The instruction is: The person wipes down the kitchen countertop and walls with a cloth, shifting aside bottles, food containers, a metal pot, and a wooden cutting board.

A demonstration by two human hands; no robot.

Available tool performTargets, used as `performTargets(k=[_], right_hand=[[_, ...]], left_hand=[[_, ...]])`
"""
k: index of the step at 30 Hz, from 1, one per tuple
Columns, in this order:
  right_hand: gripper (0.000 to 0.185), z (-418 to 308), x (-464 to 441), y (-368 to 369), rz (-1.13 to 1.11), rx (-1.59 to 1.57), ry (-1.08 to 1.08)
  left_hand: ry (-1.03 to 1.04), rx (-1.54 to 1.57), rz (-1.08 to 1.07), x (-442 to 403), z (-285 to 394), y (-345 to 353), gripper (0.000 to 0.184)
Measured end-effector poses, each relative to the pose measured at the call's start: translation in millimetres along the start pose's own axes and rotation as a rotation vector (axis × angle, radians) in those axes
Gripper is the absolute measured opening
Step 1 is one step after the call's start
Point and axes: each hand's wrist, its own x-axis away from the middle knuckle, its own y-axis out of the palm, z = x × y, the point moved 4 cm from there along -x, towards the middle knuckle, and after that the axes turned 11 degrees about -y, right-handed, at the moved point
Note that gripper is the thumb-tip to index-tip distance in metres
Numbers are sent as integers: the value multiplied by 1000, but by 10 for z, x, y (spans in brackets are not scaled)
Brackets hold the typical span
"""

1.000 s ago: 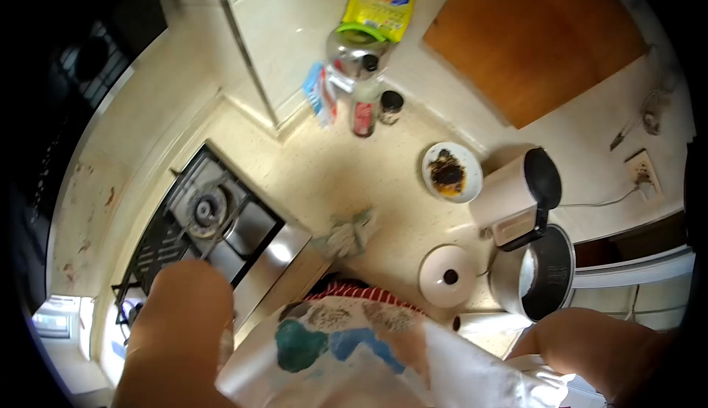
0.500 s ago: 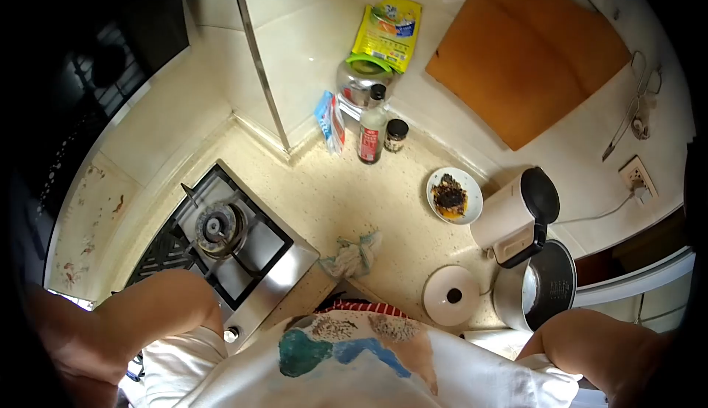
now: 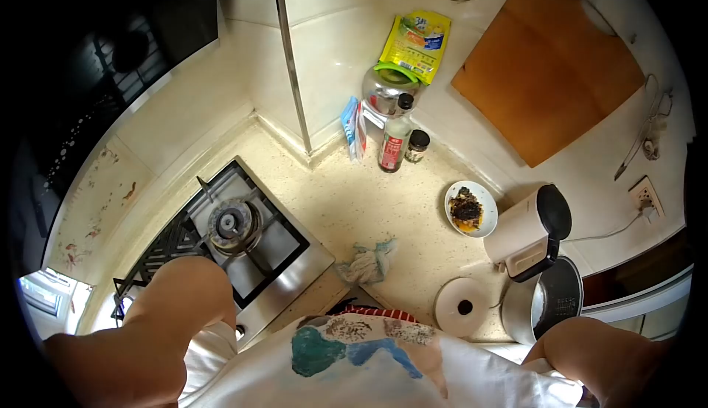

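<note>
Neither of my hands shows. My left arm (image 3: 181,297) comes out of a white sleeve, bends beside the gas stove (image 3: 291,279) and runs to the lower left edge. My right arm (image 3: 590,349) bends below the metal inner pot (image 3: 520,312) and leaves at the lower right. What either hand holds or touches is hidden. Across my front is a white shirt (image 3: 258,371) with a green and blue print, and a red striped cloth (image 3: 380,312) shows at its upper edge.
On the counter stand a bowl of dark food (image 3: 487,220), a cream kettle (image 3: 516,227), a white lid (image 3: 446,312), a crumpled cloth (image 3: 366,264), a red-labelled bottle (image 3: 392,146), a dark-capped jar (image 3: 417,146) and a green-handled metal pot (image 3: 383,91). A cutting board (image 3: 549,68) leans on the wall.
The view has shifted, so the counter things appear lower and further right. My left forearm shows lower and more spread at the left edge. Nothing on the counter has moved.
</note>
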Motion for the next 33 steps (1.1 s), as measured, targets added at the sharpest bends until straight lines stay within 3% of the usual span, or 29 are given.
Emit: performTargets(k=[6, 8, 10, 11, 13, 15, 16, 18, 20, 24, 26, 27, 29, 33], right_hand=[[30, 106, 237, -86, 154, 167, 21], [31, 214, 609, -107, 386, 364, 147], [25, 393, 1020, 96, 687, 450, 406], [29, 489, 1083, 346, 693, 593, 597], [26, 673, 1707, 594, 522, 388, 938], [23, 872, 2164, 1003, 360, 147, 1296], [22, 898, 2364, 1211, 304, -20, 1369], [23, 867, 2774, 1520, 113, -172, 1481], [24, 801, 2969, 1751, -148, -161, 1511], [25, 796, 3066, 2008, -264, -343, 1519], [26, 817, 3152, 2043, -294, -364, 1550], [26, 847, 3177, 2055, -298, -367, 1543], [26, 883, 3235, 2035, -281, -372, 1595], [23, 918, 3399, 1984, -281, -329, 1649]], left_hand=[[31, -68, 215, 66, -196, -255, 47], [-7, -108, 362, 170, -380, -368, 49], [-119, -145, 533, 325, -662, -497, 51], [-225, -148, 622, 437, -870, -570, 52], [-512, -110, 783, 746, -1413, -708, 54], [-911, -47, 876, 1211, -2003, -745, 33], [-1108, -73, 824, 1466, -2254, -749, 27], [-1462, -269, 659, 1885, -2633, -703, 39], [-1495, -249, 600, 2328, -3049, -698, 50], [-1491, -362, 713, 2699, -3772, -838, 69], [-1406, -726, 762, 2648, -4044, -944, 69], [-1403, -728, 770, 2609, -4162, -997, 69], [-1152, -841, 817, 2487, -4316, -1074, 57], [-1284, -738, 969, 2653, -4684, -1166, 39]])
